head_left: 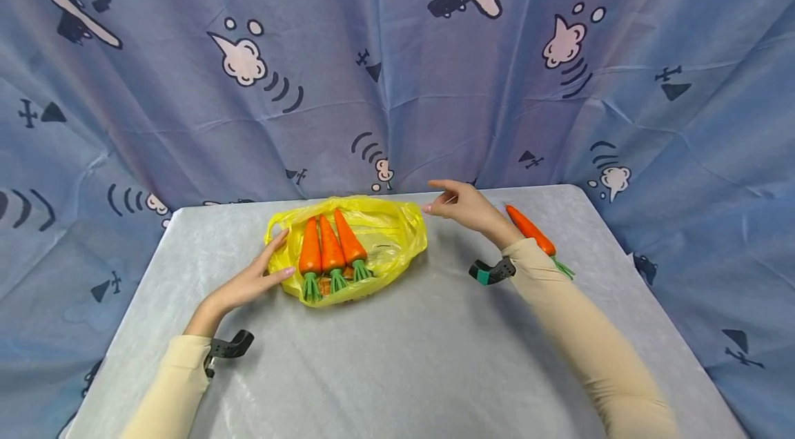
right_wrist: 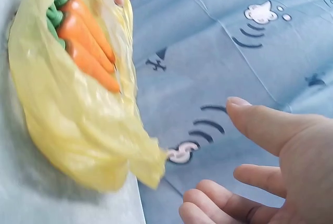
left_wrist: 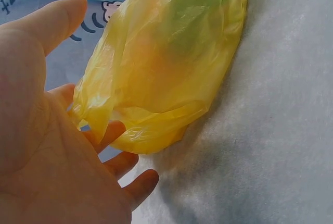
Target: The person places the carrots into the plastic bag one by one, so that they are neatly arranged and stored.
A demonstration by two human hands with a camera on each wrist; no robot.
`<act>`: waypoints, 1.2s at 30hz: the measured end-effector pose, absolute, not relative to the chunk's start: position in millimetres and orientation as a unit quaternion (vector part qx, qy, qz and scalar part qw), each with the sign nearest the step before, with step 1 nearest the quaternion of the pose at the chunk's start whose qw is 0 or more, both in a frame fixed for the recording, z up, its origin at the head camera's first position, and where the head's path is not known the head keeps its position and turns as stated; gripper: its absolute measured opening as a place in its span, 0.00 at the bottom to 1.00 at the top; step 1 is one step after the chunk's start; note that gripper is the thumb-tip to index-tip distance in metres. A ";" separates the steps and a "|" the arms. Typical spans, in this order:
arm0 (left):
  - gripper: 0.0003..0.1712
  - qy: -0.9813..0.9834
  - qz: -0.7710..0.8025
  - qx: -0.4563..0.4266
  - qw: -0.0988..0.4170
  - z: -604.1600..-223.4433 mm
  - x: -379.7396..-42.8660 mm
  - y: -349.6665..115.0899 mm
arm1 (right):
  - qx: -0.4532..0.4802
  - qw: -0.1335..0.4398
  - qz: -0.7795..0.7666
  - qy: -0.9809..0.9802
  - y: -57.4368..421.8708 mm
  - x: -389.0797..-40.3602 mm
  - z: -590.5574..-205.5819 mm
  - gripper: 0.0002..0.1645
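Observation:
A yellow plastic bag (head_left: 397, 246) lies on the table with its mouth spread upward. Inside it, three orange carrots (head_left: 331, 246) rest side by side, green stems toward the front. My left hand (head_left: 248, 280) is at the bag's left end, fingers spread along its rim; in the left wrist view the fingertips (left_wrist: 115, 130) overlap the bag's yellow end. Just off the right end of the bag, my right hand (head_left: 466, 206) hovers with fingers loosely bent and nothing in them. The right wrist view shows a gap between this hand (right_wrist: 260, 182) and the bag.
One more carrot (head_left: 531, 230) lies on the table at the right, beside my right wrist. The pale grey table (head_left: 385, 370) ends at the back against a blue curtain (head_left: 397, 80) printed with planes. Small brownish pieces (head_left: 324, 285) show under the carrots in the bag.

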State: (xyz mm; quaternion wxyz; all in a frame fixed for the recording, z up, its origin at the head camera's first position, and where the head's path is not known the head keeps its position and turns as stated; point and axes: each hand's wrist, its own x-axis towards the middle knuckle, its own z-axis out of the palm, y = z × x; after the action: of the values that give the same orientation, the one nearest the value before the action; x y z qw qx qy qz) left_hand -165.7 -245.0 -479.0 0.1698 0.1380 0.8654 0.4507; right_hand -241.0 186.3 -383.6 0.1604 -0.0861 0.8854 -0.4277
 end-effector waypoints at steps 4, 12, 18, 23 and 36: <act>0.48 0.864 0.453 0.138 0.171 -477.9 -166.6 -245.4 | -0.077 0.156 -0.431 0.886 206.0 -239.7 -383.1 0.42; 0.48 0.864 0.453 0.137 0.173 -478.4 -166.8 -245.7 | -0.041 0.162 -0.416 0.894 241.1 -237.1 -390.5 0.48; 0.48 0.860 0.459 0.137 0.173 -478.5 -166.5 -246.6 | -0.033 0.155 -0.402 0.902 265.7 -230.5 -394.2 0.49; 0.48 0.861 0.459 0.137 0.173 -479.3 -165.8 -248.0 | -0.028 0.156 -0.407 0.900 280.4 -224.3 -399.7 0.47; 0.48 0.860 0.460 0.135 0.175 -483.0 -165.9 -248.6 | 0.003 0.171 -0.426 0.889 306.0 -212.6 -419.9 0.50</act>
State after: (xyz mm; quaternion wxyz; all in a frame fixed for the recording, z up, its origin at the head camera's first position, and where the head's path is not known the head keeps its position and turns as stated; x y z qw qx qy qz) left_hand -165.9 -248.6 -483.0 0.1748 0.1354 0.8600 0.4599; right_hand -212.6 306.0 -419.9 0.1715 0.0029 0.8885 -0.4255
